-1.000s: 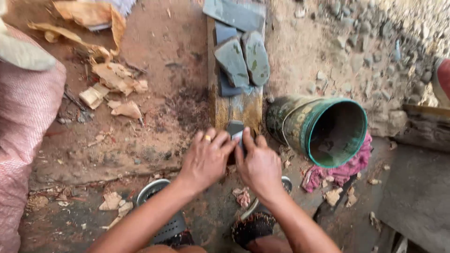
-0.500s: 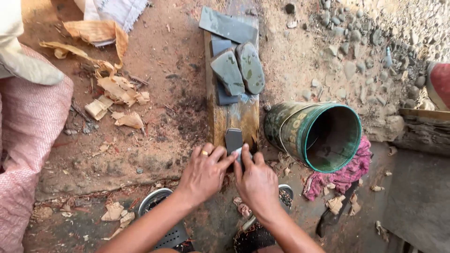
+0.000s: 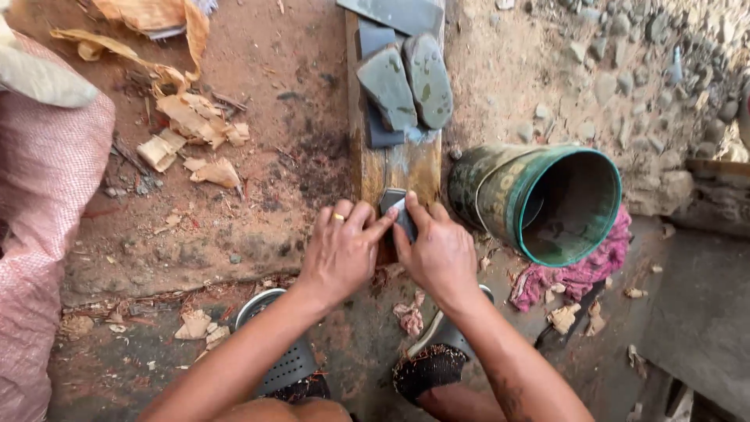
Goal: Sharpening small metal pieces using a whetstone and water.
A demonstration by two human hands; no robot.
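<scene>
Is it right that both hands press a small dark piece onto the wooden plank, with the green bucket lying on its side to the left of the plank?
Not quite. The head view shows the green bucket lying right of the wooden plank. The left hand and right hand do press the small dark piece.

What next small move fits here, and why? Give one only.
Probably slide the small dark stone forward along the wet wooden plank. The left hand and right hand both press it flat at the plank's near end, and bare wet wood lies ahead before the grey stones.
</scene>
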